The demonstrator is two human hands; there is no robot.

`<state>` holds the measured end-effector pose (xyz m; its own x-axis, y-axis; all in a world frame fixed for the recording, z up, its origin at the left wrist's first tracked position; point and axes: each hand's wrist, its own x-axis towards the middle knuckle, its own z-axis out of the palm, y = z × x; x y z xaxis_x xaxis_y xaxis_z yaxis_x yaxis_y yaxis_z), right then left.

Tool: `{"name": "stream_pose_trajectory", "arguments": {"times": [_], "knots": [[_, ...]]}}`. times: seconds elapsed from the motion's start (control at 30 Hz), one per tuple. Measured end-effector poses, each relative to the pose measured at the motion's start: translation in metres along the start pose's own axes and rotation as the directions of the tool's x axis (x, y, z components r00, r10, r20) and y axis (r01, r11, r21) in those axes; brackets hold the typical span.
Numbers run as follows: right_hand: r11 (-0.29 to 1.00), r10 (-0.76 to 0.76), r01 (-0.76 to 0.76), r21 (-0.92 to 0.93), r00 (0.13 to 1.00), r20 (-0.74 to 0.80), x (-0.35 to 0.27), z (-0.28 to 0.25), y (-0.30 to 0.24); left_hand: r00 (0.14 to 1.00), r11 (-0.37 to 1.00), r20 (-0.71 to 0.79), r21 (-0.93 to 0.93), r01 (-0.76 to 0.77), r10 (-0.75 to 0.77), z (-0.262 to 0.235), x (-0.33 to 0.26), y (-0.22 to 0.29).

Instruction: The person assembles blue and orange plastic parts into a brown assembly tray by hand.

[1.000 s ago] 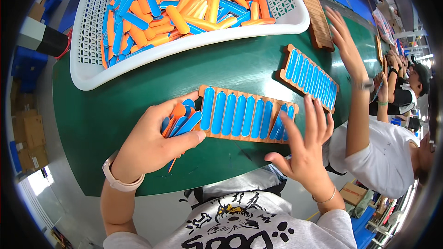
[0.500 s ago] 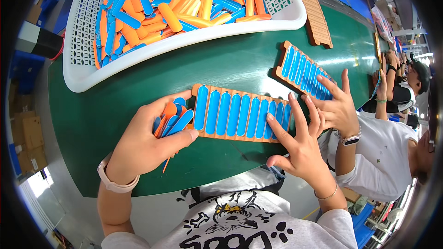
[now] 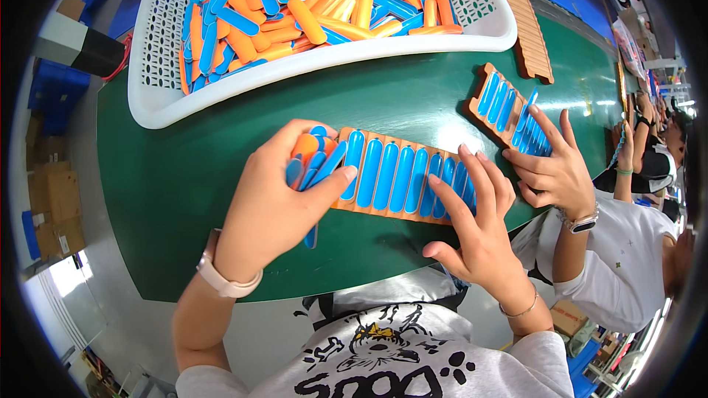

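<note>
An orange slotted tray (image 3: 391,210) lies on the green table (image 3: 184,177) in front of me, its slots filled with blue oblong pieces (image 3: 385,173). My left hand (image 3: 276,203) rests at the tray's left end and grips a bundle of blue and orange pieces (image 3: 310,158). My right hand (image 3: 479,225) lies flat on the tray's right end, fingers spread over the blue pieces.
A white perforated basket (image 3: 155,96) full of loose blue and orange pieces stands at the back. A second filled tray (image 3: 487,96) lies to the right, with another person's hand (image 3: 553,169) on it. An empty orange tray (image 3: 527,29) sits further back.
The other person's hand has drawn back from the far right and settled on the second tray. My hands stay on the near tray, the right one pressing on its right end.
</note>
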<state>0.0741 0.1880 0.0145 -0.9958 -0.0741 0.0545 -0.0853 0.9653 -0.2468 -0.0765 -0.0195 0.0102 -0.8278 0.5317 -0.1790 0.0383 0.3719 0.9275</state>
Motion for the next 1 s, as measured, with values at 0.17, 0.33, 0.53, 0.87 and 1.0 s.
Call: {"name": "stream_pose_trajectory", "arguments": {"times": [0.17, 0.33, 0.53, 0.87, 1.0], "knots": [[1.000, 0.000, -0.001, -0.005, 0.995, -0.095, 0.002, -0.008, 0.009, 1.000, 0.962, 0.016, 0.272, -0.025, 0.021, 0.002, -0.005, 0.008], [0.989, 0.114, -0.080, 0.126, 0.950, -0.291, -0.004, -0.014, 0.025, 0.998, 0.958, 0.063, 0.285, -0.018, 0.000, -0.001, -0.007, 0.007], [0.987, -0.026, 0.055, 0.149, 0.981, -0.192, -0.021, -0.006, 0.024, 0.994, 0.962, 0.099, 0.272, 0.010, -0.038, -0.004, -0.006, 0.018], [0.997, -0.019, 0.025, 0.067, 0.996, -0.090, -0.049, 0.015, 0.024, 0.991, 0.970, 0.094, 0.232, 0.072, -0.096, -0.007, -0.006, 0.014], [0.999, -0.027, 0.024, -0.044, 0.997, -0.079, -0.050, 0.017, 0.026, 0.981, 0.964, 0.113, 0.235, 0.127, -0.157, -0.010, -0.004, 0.018]]}}
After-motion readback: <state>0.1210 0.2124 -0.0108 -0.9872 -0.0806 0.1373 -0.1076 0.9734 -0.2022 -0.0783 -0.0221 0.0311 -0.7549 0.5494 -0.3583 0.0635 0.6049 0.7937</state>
